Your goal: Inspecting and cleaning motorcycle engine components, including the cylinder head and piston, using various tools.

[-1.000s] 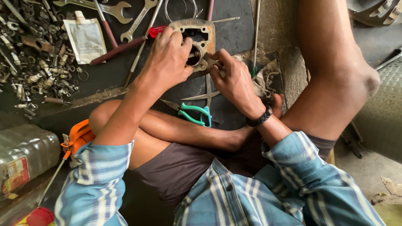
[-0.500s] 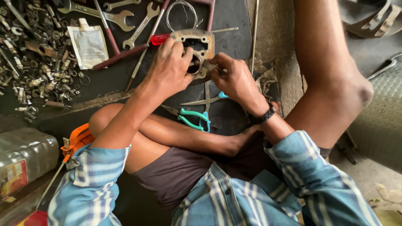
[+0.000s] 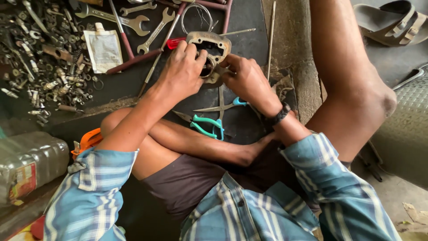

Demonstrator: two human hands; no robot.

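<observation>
left hand [image 3: 180,73] clamped over left side of rusty metal engine part [image 3: 209,47], fingers curled on its rim. right hand [image 3: 245,78] grips part's right side, thumb at central bore. part lies on dark floor mat [image 3: 249,35], ahead of crossed legs. teal-handled pliers [image 3: 207,125] just below part, scissors [image 3: 220,106] beside them. spanners [image 3: 151,31] and red-handled screwdriver [image 3: 176,43] left of part; heap of bolts [image 3: 42,67] further left. sandal [image 3: 392,22] far right of part.

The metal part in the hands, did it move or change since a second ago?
Hardly. Both hands, left hand and right hand, keep gripping the metal part in the same spot; fingers shifted slightly. The pliers, wrenches and bolts stayed put.
</observation>
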